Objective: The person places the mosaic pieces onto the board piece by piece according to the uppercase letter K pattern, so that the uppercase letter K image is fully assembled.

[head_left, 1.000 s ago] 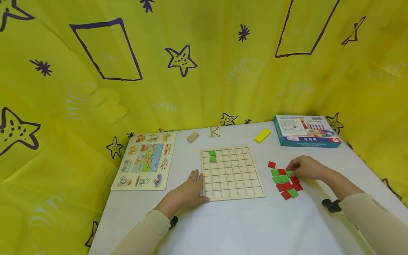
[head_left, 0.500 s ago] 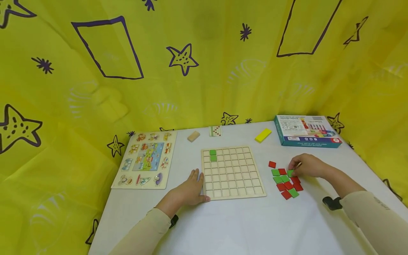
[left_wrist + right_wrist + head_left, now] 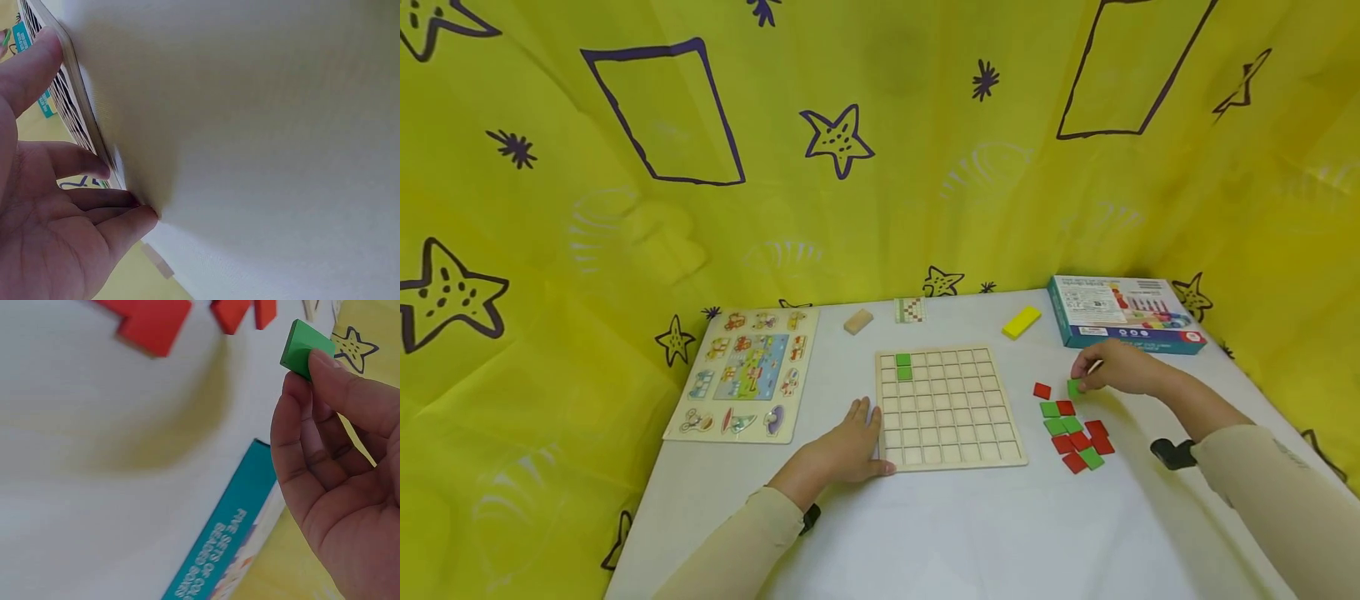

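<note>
Right hand: grip narrow, one green tile pinched between thumb and fingers.
Held tile: raised above the worktop, just beyond the far side of the loose tiles; half a second ago it lay at their upper right, the hand over it.
Left hand: grip wide, fingers extended along the left edge of the grid board, thumb at its near corner; place unchanged.
Placed tiles: two, green, one above the other in the second column, top two rows; same as before.
Loose red tiles: seven counted, one lying apart from the rest.
Loose green tiles: four counted; some tiles touch or overlap.
Box: one, far right; near edge partly behind the right hand in the head view, its lettering cut off in the right wrist view.
Blocks: two; wooden block, yellow block.
Pattern card: one, behind the grid board; print too small to read.
Puzzle board: one, left; small pieces hard to make out.
Hidden: fingertips behind the held tile.
Backdrop: yellow curtain, one.
</note>
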`<state>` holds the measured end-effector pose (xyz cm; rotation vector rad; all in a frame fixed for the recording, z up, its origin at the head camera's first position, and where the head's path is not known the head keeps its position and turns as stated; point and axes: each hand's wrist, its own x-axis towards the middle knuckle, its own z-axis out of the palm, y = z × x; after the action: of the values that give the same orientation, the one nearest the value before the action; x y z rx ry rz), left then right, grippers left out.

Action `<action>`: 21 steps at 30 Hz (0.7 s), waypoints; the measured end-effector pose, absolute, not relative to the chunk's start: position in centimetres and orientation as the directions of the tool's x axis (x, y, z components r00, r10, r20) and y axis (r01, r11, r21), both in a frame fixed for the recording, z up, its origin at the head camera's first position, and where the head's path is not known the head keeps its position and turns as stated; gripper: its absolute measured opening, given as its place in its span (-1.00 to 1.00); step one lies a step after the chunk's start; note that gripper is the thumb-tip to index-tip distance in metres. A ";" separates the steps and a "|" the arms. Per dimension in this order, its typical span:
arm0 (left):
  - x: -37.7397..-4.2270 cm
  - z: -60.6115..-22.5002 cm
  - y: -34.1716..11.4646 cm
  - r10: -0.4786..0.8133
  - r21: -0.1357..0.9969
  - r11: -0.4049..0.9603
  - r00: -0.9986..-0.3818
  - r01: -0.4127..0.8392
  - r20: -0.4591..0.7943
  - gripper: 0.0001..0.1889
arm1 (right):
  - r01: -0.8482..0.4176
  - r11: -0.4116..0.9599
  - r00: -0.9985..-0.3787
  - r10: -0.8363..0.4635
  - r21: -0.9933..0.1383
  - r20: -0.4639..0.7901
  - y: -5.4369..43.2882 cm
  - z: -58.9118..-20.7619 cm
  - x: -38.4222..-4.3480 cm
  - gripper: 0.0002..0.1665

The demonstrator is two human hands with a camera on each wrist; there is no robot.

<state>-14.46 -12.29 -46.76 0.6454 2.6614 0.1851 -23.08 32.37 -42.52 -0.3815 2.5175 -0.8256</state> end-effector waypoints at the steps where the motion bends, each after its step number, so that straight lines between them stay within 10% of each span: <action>1: -14.5 -46.8 -12.3 0.465 0.216 0.885 -0.816 0.414 -0.343 0.02 | -0.121 0.782 -0.856 -0.394 -0.611 -0.336 32.0 -42.2 -23.3 -0.84; 21: -14.5 -46.5 -12.0 0.445 0.211 0.895 -0.820 0.394 -0.359 0.03 | -0.287 0.693 -0.857 -0.495 -0.662 -0.146 23.0 -42.3 -27.6 -0.90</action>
<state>-14.47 -11.97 -46.54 0.6148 2.6559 0.1778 -27.56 22.95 -42.27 -0.6164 2.5910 -0.9358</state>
